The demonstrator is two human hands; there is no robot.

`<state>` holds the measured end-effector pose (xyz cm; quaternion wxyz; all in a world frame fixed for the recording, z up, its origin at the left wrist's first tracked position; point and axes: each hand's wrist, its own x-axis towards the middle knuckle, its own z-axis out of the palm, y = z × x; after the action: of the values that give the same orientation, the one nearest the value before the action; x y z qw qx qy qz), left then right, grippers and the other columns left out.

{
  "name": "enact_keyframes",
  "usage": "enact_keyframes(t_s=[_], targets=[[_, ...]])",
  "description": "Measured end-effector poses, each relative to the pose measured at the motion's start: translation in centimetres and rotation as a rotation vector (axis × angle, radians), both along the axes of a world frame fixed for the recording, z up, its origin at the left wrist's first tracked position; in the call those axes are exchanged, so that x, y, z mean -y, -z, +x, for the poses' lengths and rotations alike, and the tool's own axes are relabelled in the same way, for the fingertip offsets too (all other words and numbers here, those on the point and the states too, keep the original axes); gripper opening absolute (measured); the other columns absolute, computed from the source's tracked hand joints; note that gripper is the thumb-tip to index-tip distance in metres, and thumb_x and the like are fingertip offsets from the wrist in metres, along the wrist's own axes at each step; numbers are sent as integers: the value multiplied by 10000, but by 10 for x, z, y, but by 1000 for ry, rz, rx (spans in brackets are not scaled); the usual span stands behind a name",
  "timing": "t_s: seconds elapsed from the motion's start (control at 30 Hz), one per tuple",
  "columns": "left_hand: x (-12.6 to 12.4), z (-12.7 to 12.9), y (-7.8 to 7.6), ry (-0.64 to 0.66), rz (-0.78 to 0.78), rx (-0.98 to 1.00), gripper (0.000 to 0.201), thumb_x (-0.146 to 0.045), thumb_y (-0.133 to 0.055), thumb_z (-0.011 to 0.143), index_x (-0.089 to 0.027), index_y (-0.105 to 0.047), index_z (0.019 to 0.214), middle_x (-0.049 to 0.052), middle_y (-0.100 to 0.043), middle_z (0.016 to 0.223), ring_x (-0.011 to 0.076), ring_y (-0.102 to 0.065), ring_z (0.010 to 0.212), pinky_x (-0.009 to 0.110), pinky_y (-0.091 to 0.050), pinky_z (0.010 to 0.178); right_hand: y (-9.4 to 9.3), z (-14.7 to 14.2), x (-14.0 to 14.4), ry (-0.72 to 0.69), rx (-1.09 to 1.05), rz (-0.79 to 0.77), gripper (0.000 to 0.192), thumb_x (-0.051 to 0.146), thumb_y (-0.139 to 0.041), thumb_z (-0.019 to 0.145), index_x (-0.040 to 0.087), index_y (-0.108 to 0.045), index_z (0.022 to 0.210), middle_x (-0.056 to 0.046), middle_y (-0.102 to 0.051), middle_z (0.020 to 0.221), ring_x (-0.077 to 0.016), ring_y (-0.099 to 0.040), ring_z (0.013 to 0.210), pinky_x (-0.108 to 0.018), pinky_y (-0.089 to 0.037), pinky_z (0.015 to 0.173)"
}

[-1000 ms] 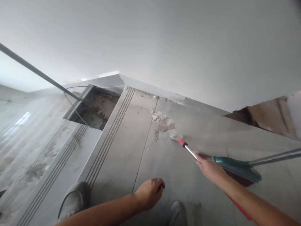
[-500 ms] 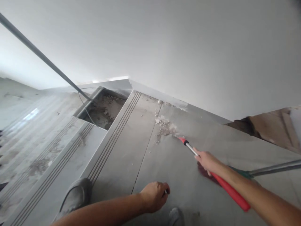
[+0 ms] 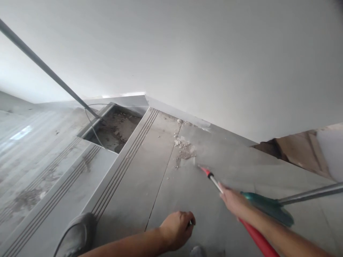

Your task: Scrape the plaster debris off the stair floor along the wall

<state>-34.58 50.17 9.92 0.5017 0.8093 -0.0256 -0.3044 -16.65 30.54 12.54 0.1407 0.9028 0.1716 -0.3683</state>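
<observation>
My right hand is wrapped round a long-handled scraper, on its metal shaft above the red grip. The scraper's head, blurred by motion, is by the floor at the near side of a pile of pale rubble. Lower in the view, my left hand hangs over the tiles with its fingers curled closed and no object showing in them. Grey floor tiles lie under both hands.
Steps with grooved edges and debris descend on the left. A rubble-filled opening lies beside the top step, near a slanting grey pole. A green broom head is at right. My shoe is lower left; a white wall rises ahead.
The scraper head has pulled back slightly from the rubble towards me. My right arm has shifted down, revealing more of the green broom head. My left hand stays curled; the view has shifted slightly.
</observation>
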Motion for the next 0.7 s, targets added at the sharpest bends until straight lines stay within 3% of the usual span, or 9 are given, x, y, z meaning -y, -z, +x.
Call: enact_keyframes(t_s=[0.1, 0.2, 0.33, 0.4, 0.47, 0.57, 0.7], targets=[[2, -3, 9, -134, 14, -48, 320, -201, -364, 746, -198, -620, 938, 57, -674, 845, 172, -608, 804, 275, -457, 738, -6, -5, 3, -12, -13, -31, 493, 325, -275, 863, 218, -359, 1336, -83, -680, 714, -170, -620, 539, -238, -363, 500], [10, -5, 10, -135, -53, -84, 289, -208, -398, 718, -192, -638, 879, 55, -672, 802, 166, -601, 766, 273, -450, 716, -7, 16, -19, 34, 6, -35, 510, 333, -224, 875, 201, -301, 1362, -63, -665, 662, -124, -546, 393, -237, -358, 484], [28, 6, -1, -170, -398, -346, 277, -308, -405, 752, -156, -612, 857, 48, -633, 691, 110, -538, 542, 222, -418, 526, -3, 7, -29, -87, 23, -37, 497, 298, -288, 861, 147, -360, 1328, -110, -676, 724, -172, -628, 586, -244, -376, 539], [40, 16, -8, -248, -617, -484, 386, -438, -358, 794, -132, -573, 888, 43, -597, 661, 87, -491, 474, 214, -399, 478, 0, -5, -26, -143, 10, -24, 477, 292, -311, 853, 149, -410, 1297, -129, -680, 776, -204, -644, 704, -253, -384, 565], [53, 27, -12, -323, -750, -524, 544, -587, -321, 779, -113, -531, 942, 57, -583, 712, 84, -483, 480, 225, -405, 474, 3, -5, -29, -109, 11, -8, 481, 300, -301, 853, 151, -405, 1298, -138, -679, 827, -208, -644, 727, -261, -392, 575], [65, 43, -12, -461, -804, -537, 693, -690, -304, 728, -100, -467, 1053, 107, -564, 883, 93, -492, 553, 234, -413, 475, 6, 17, -46, 32, 21, 7, 511, 308, -261, 859, 144, -329, 1338, -147, -670, 882, -179, -638, 634, -261, -403, 558], [62, 70, -2, -665, -819, -588, 706, -700, -312, 720, -112, -471, 1077, 103, -533, 951, 102, -487, 649, 236, -424, 533, 1, 20, -51, 54, 14, 37, 500, 295, -321, 839, 135, -388, 1308, -155, -670, 908, -203, -639, 769, -275, -425, 630]])
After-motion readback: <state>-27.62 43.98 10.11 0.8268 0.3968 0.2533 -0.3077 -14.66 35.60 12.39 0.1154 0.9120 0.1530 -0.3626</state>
